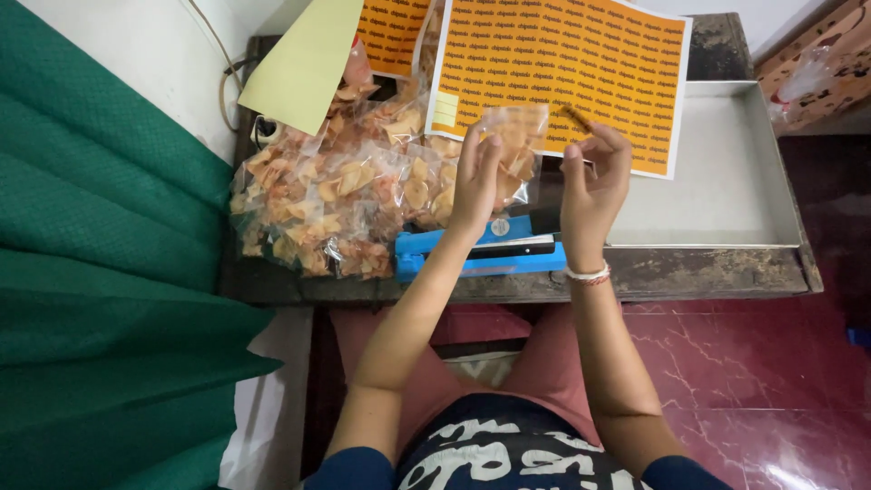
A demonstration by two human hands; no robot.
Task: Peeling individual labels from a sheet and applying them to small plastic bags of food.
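While the left hand [475, 181] is clamped on a clear plastic bag of pale orange chips [513, 150] held up over the blue heat sealer [481, 252], the right hand [592, 177] pinches a small orange sticker [575, 116] between its fingertips. Just behind sits the orange label sheet [581, 63], with a pile of filled chip bags [336, 200] off to the left on the dark wooden table [708, 272].
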